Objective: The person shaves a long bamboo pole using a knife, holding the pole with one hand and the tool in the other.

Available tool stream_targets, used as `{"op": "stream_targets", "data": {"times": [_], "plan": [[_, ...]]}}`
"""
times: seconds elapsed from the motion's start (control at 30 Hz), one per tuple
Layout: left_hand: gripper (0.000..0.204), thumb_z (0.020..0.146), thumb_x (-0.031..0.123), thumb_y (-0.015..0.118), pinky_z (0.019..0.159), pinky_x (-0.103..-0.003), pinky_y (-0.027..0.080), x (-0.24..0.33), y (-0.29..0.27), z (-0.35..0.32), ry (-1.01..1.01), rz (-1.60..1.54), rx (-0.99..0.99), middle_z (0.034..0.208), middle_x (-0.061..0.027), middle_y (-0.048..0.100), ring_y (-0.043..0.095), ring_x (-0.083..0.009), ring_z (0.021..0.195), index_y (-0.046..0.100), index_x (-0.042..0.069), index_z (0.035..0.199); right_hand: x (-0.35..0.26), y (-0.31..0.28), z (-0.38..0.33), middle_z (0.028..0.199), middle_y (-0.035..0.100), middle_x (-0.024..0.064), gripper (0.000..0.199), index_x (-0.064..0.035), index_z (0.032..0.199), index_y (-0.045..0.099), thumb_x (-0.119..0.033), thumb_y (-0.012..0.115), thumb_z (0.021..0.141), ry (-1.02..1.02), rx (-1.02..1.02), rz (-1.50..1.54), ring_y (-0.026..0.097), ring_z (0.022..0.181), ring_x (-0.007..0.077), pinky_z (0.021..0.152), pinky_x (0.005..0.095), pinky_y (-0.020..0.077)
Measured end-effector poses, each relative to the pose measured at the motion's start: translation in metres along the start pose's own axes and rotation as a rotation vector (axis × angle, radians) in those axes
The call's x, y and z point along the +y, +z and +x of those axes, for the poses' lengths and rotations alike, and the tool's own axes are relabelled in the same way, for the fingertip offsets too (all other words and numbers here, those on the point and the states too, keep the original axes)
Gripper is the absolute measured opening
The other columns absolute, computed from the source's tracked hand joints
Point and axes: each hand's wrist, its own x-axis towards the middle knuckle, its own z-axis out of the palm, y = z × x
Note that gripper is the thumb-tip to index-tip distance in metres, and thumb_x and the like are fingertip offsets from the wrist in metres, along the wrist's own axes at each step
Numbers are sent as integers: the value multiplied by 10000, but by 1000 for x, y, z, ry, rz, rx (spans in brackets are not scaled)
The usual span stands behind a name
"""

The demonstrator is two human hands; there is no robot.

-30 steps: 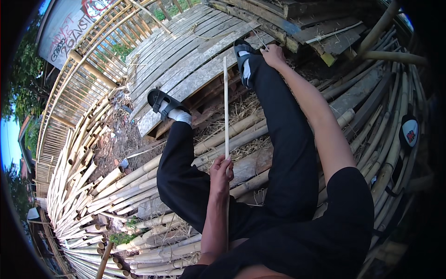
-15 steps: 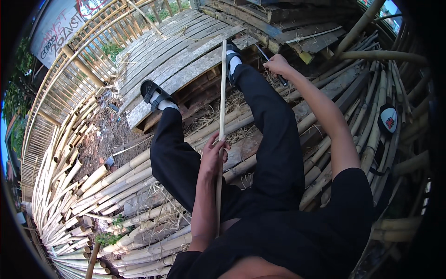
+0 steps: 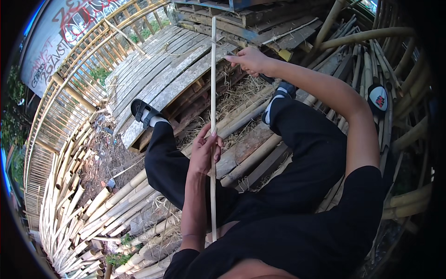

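A long thin bamboo strip (image 3: 213, 83) stands almost upright in the middle of the view, its lower end near my lap. My left hand (image 3: 204, 152) is closed around it at mid length. My right hand (image 3: 251, 60) is farther up, just right of the strip, gripping a knife (image 3: 226, 53). The thin blade reaches left to the strip, and the dark handle end shows below my fist. I sit with both legs in black trousers stretched out, with sandals on my feet.
Bamboo poles (image 3: 95, 211) lie heaped at lower left and under my legs. Grey wooden planks (image 3: 162, 79) and stacked pallets (image 3: 260, 18) lie ahead, with dry shavings (image 3: 241, 95) between. A cap (image 3: 378, 100) rests on poles at right. A bamboo fence (image 3: 69, 95) runs along the left.
My right hand has risen from beside my right foot to the upper part of the strip. My left hand keeps its hold, and the view has shifted.
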Motion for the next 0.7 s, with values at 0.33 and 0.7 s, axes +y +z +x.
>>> {"op": "stream_targets", "data": {"times": [0.33,0.7], "plan": [[418,968,177,463,371,-236,451,2,16,19,-60,28,-15,704,-103,574,535,-135,418,339,39,1342,42,73,17,544,405,-23,230,-42,760,520,-211,617,883,36,-102,372,370,383,70,338,261,254],[210,976,265,473,304,-201,175,-25,17,13,-277,87,65,548,63,320,235,-23,350,516,65,931,88,35,54,539,354,-49,257,-41,802,525,-265,586,911,19,95,570,317,389,52,355,243,256]]}}
